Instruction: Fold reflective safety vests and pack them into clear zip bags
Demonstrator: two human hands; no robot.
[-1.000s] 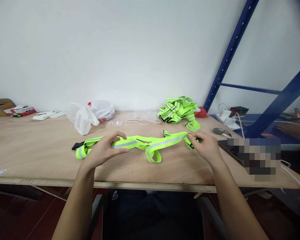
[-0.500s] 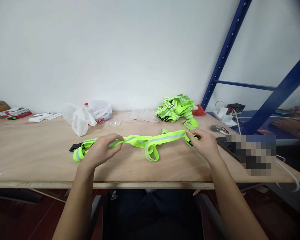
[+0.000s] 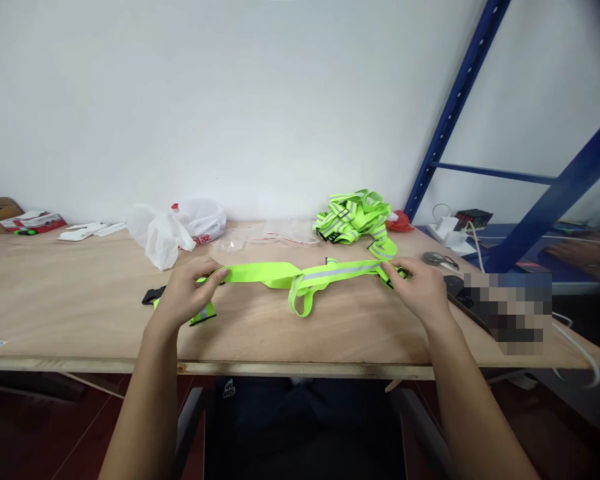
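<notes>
One fluorescent yellow-green webbing strap point(image 3: 340, 271) with a silver-grey stripe spans the near middle of the pale wooden table point(image 3: 260, 340). Its stretch between the hands appears partly straightened; a fold and a drooping loop point(image 3: 293, 303) near its middle are not yet straightened. The left hand point(image 3: 187, 290), beside a black plastic buckle point(image 3: 153, 296), has its fingers closed in a pinch on the strap; the right hand's point(image 3: 414, 287) fingers likewise pinch it farther right. A tangled heap of similar straps point(image 3: 353, 217) sits far right.
</notes>
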